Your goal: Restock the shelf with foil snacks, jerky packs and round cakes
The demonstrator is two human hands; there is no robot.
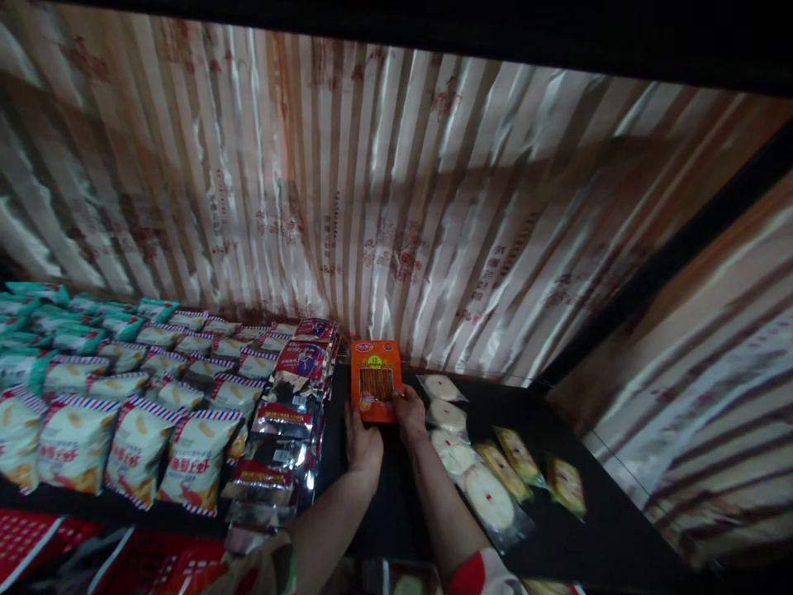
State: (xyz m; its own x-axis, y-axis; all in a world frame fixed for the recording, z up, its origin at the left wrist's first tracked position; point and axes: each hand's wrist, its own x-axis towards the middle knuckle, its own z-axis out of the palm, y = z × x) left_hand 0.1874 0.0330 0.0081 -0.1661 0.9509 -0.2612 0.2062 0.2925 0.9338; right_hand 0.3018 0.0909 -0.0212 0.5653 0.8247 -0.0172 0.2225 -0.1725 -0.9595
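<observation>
Both my hands hold an orange snack packet [375, 378] with a clear window, standing on a dark shelf [595, 529]. My left hand [362, 442] grips its lower left corner, fingers closed. My right hand [410, 411] pinches its lower right edge. To the packet's left is a row of silver and red foil packets [291, 413]. To its right lie clear bags of round white cakes [455, 446].
White snack bags with striped edges [142, 413] fill the shelf on the left, with green packets [37, 322] beyond them. Yellow wrapped pieces [526, 459] lie at the right. Striped foil paper [396, 190] lines the back wall. Red baskets [74, 554] sit below left.
</observation>
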